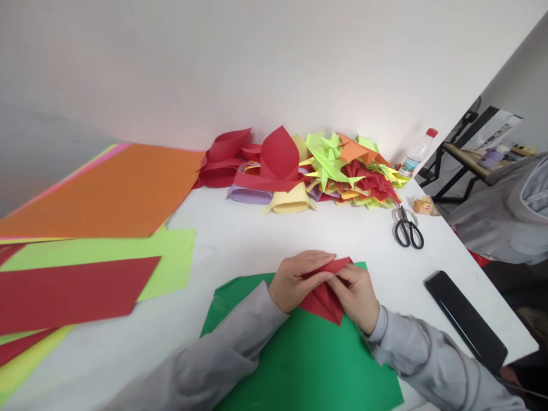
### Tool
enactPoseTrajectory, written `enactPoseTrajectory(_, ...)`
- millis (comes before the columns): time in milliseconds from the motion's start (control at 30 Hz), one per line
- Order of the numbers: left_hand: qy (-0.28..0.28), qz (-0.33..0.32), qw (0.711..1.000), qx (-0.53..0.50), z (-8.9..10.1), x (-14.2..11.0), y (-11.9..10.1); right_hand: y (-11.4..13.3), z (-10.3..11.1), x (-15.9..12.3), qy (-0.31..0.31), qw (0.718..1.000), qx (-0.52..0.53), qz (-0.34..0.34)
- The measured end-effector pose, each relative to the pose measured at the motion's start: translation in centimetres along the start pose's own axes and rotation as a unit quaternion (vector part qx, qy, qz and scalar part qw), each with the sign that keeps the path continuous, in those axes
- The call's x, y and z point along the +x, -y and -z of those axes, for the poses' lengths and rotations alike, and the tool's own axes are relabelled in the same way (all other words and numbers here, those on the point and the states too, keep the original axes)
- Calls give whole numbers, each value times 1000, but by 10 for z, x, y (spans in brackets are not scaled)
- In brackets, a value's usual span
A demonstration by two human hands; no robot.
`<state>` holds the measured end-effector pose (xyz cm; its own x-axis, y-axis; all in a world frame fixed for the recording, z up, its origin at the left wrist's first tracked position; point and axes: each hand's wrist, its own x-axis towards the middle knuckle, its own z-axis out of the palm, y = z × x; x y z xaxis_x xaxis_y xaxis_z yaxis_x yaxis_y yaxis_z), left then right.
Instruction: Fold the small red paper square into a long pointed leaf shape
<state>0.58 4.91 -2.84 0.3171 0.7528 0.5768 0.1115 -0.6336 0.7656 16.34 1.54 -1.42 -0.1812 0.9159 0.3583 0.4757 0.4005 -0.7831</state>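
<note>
Left hand (299,281), right hand (357,294): each grip closed on folded red paper (324,302), over green sheet (308,365) on desk (231,245). Upper edge seemingly pinched, partly hidden by fingers (314,260). Black scissors (405,219) beyond, to right.

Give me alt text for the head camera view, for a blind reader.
The left hand and right hand hold folded red paper over a green sheet on a white table. Colored sheets lie at left; paper shapes sit along the wall, with scissors at right.

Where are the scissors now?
In the head view, the scissors lie toward the right on the white table, between the folded paper pile and the shiny black object.
</note>
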Motion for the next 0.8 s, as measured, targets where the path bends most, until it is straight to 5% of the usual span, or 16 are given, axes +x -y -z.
enactPoseTrajectory(400,12,51,998,-22,-2,-1,-1,1,-1,0,7,1000,-1,-16)
enactPoseTrajectory(800,-37,71,996,-46,-12,0,-8,-1,-1,0,-2,1000,-14,-19)
